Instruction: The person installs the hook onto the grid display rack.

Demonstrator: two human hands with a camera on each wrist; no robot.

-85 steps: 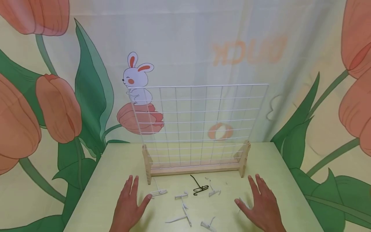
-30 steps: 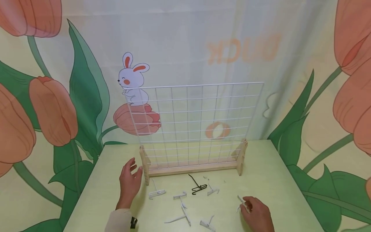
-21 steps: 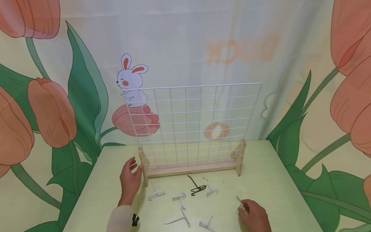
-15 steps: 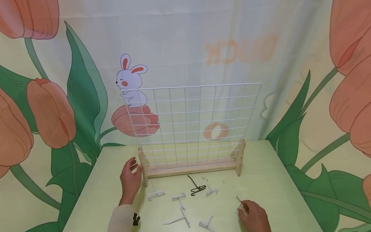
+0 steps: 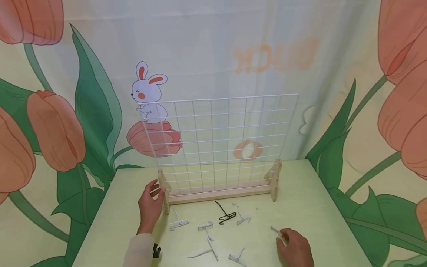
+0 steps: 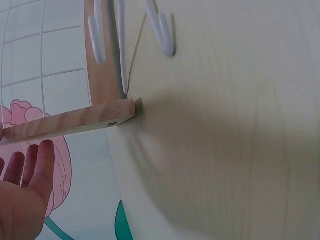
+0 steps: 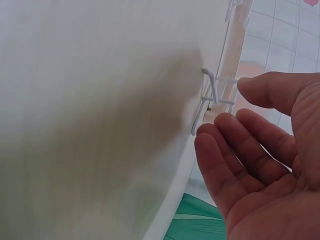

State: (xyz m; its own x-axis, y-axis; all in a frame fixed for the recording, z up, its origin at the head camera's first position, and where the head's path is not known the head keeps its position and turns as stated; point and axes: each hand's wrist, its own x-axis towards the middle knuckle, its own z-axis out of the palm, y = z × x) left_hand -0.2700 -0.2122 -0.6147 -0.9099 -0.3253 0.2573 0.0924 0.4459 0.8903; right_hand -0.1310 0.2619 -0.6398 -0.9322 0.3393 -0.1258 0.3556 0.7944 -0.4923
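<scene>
A white wire grid panel (image 5: 211, 100) stands upright in a wooden stand (image 5: 220, 195) on the table. My left hand (image 5: 150, 207) is beside the stand's left wooden post (image 5: 162, 185), its thumb at the post and its fingers loosely bent. In the left wrist view, fingers (image 6: 45, 160) lie just beyond that post (image 6: 75, 120). My right hand (image 5: 295, 246), right of the stand, pinches a small white wire hook (image 5: 274, 228) between thumb and fingers, low over the table. The right wrist view shows this hook (image 7: 214, 92) at the thumb tip, its far side partly hidden.
A black hook (image 5: 228, 216) lies before the stand, with several white hooks (image 5: 179, 223) scattered around it. A white pointed hook (image 5: 211, 249) lies nearer the front. Behind the table (image 5: 116, 218) hangs a curtain (image 5: 207, 48) printed with tulips and a rabbit.
Both hands were spread over the table. The left has moved up to the post; the right has taken hold of the white hook, which has lately turned slightly. The view has shifted a little.
</scene>
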